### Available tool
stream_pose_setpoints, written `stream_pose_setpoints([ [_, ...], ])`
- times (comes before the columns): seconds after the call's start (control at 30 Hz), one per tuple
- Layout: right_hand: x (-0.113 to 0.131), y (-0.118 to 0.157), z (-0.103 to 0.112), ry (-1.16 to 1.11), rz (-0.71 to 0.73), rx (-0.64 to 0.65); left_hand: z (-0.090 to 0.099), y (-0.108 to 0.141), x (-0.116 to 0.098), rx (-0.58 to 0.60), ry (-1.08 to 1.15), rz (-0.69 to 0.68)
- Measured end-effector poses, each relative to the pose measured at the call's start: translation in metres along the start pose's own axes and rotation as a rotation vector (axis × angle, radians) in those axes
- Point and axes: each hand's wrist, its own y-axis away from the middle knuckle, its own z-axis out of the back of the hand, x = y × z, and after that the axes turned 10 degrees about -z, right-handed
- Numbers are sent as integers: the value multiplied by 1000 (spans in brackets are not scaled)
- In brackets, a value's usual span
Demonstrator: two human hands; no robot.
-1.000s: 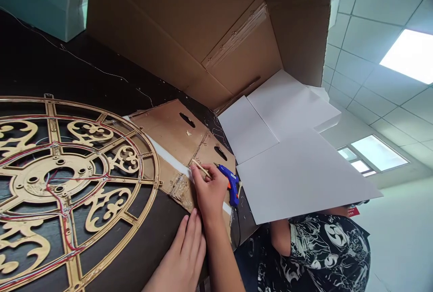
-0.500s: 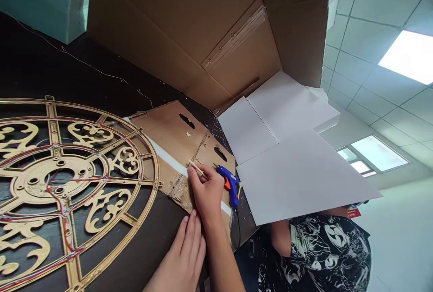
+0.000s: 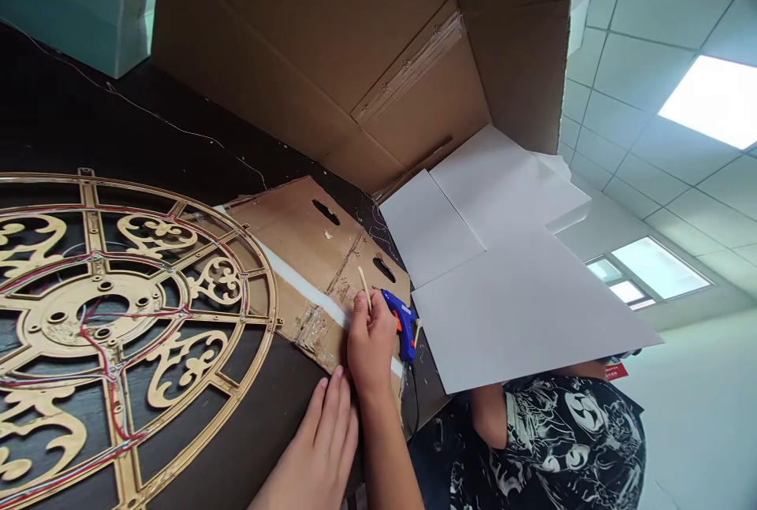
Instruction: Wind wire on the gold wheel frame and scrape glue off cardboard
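My right hand [image 3: 372,344] is closed in a pinch on a thin pale stick [image 3: 364,286], which points up over the flat cardboard. Beside it on the cardboard [image 3: 296,222] lies a blue glue gun [image 3: 404,325] with an orange trigger, its near side partly behind my fingers. A white strip [image 3: 301,283] runs across the cardboard and passes under my right hand. My left hand [image 3: 328,435] rests flat with its fingers stretched out at the cardboard's near edge, holding nothing. To the left is a round gold openwork frame [image 3: 263,321] with red and white wires along its ribs.
A large cardboard box [image 3: 284,45] stands behind the dark table [image 3: 177,147]. White boards [image 3: 509,305] spread to the right, with a person in a black-and-white patterned shirt [image 3: 568,439] beyond them. A teal box [image 3: 65,5] is at the upper left.
My right hand has moved a little to the right, toward the glue gun. The stick has swung from a slant to nearly upright. My left hand stays where it was.
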Motion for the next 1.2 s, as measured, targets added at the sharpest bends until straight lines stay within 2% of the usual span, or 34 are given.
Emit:
stream_pose_setpoints([
  [0.13,-2,3,6,1,-30,-55,0,-1,0,14,-21,-5],
  [0.3,-7,17,16,-42,-112,86,-2,0,1,20,-35,-14],
  [0.47,-5,30,28,177,-92,165,-3,1,0,-21,-28,-7],
  [0.6,4,31,38,284,-166,326,-6,-2,0,-42,-40,3],
  [0.73,11,31,45,443,-211,391,-8,-2,-1,-57,-46,6],
  [0.83,15,28,48,592,-190,422,-7,-1,-1,-51,-50,-1],
  [1.07,33,12,48,1008,-18,506,-7,3,-3,38,-80,-22],
  [1.2,41,10,45,1122,3,520,-8,3,-5,36,-75,-18],
])
